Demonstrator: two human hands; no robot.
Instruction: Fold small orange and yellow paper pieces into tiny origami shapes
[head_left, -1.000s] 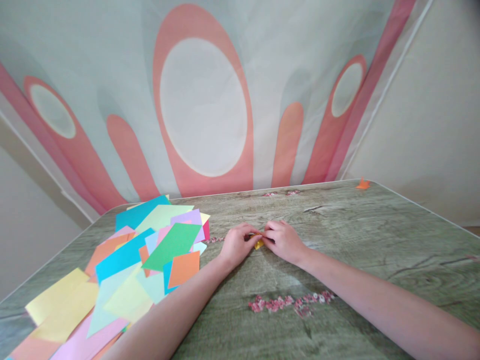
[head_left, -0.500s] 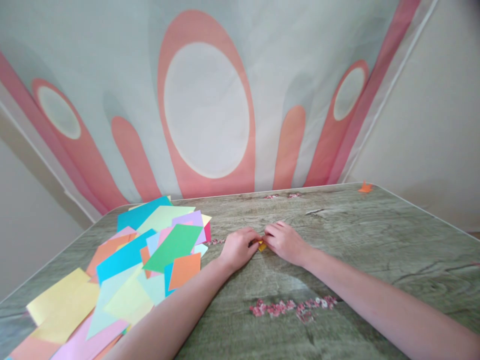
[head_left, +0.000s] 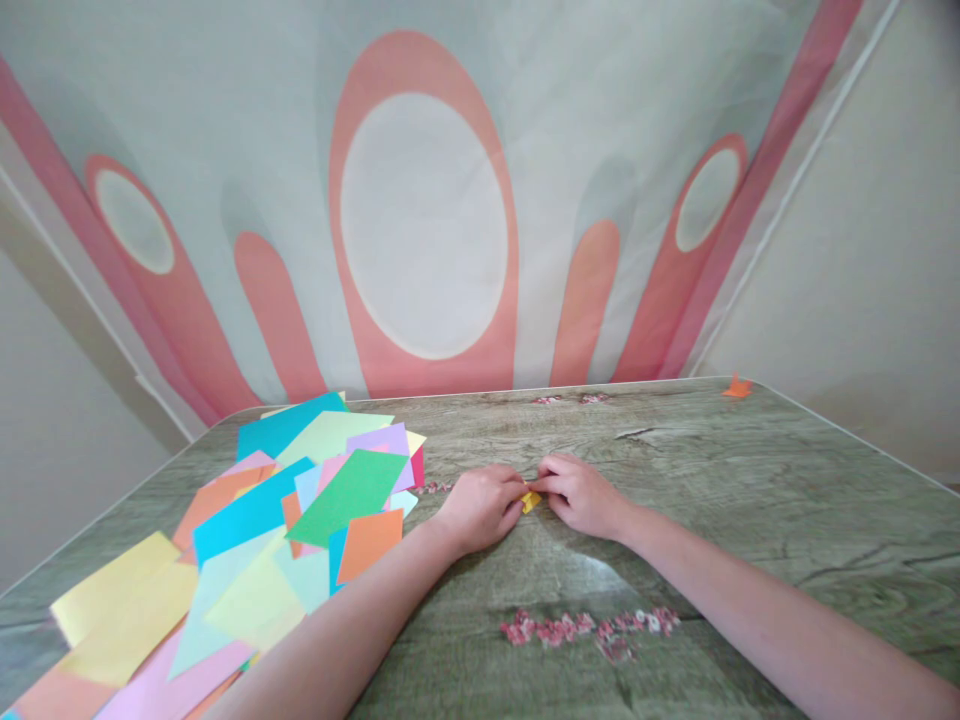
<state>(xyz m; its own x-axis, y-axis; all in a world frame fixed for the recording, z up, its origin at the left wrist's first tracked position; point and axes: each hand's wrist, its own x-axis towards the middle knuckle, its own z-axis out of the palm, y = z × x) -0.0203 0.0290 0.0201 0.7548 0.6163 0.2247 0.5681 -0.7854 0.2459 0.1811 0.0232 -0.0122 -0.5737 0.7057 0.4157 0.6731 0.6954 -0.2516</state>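
Observation:
A small piece of folded yellow paper (head_left: 530,501) lies on the table between my two hands, partly covered by fingers. My left hand (head_left: 484,507) is closed, its thumb and fingertips gripping the paper's left side. From the right, my right hand (head_left: 581,495) reaches in with bent fingers; its fingertips press at the paper's upper right edge. The hidden part of the paper and its exact folds cannot be made out.
Loose coloured paper sheets (head_left: 345,500) overlap in a pile on the left of the wood-patterned table (head_left: 750,500). An orange folded paper figure (head_left: 737,386) stands at the far right corner. Behind the table hangs a printed pink and grey backdrop (head_left: 540,120).
My right hand's fingers have shifted slightly, and more of the yellow paper shows between the hands. The camera view has tilted a little.

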